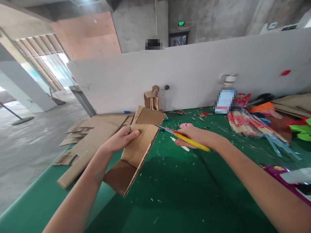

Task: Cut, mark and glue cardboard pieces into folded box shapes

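Observation:
My left hand [123, 138] grips a folded piece of brown cardboard [141, 142] by its left edge, thumb on top, holding it tilted above the table. In my right hand [191, 134] is a pair of scissors [191, 141] with a yellow handle. The blades point left and their tips meet the cardboard's right edge near its upper fold. How far the blades are apart is too small to tell. A pale stick [179, 144] lies on the table just under my right hand.
Flat cardboard sheets [97, 132] are stacked at the left on the green table [175, 200]. A small cardboard model [152, 98] stands by the white partition [189, 71]. Packaged sticks [243, 123], a phone [225, 100] and a purple device [279, 176] are at the right.

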Tool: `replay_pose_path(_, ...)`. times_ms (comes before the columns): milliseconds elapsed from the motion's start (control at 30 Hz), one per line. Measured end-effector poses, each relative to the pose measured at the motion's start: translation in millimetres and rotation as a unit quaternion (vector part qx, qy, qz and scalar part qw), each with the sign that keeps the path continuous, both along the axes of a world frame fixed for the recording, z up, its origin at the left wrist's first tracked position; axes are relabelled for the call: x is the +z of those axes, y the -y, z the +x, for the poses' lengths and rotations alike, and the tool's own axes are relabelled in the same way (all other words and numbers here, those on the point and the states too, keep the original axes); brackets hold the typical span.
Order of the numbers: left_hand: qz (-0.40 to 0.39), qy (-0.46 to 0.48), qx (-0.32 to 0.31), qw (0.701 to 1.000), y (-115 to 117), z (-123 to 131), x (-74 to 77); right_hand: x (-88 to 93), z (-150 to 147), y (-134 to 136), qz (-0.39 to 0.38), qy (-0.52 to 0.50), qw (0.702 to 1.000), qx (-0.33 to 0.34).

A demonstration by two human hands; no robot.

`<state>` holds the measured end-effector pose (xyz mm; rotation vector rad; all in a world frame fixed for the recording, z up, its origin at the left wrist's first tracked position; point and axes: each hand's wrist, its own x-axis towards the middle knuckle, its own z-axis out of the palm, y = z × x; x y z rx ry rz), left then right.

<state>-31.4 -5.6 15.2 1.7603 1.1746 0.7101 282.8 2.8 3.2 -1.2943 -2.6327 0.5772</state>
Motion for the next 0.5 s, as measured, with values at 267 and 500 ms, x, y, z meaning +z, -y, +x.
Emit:
replay_pose_path(267,-0.024,0.024,-0.022,0.999,1.0,2.5,-2.8,-4.5,5.3,-7.3,0.000,-0.004,1.000,-0.029)
replay_pose_path(500,0.010,-0.013,0.010,1.000,5.1,7.0,5.6,-3.4,12.8,-6.7,-0.079,-0.062,0.994,-0.052)
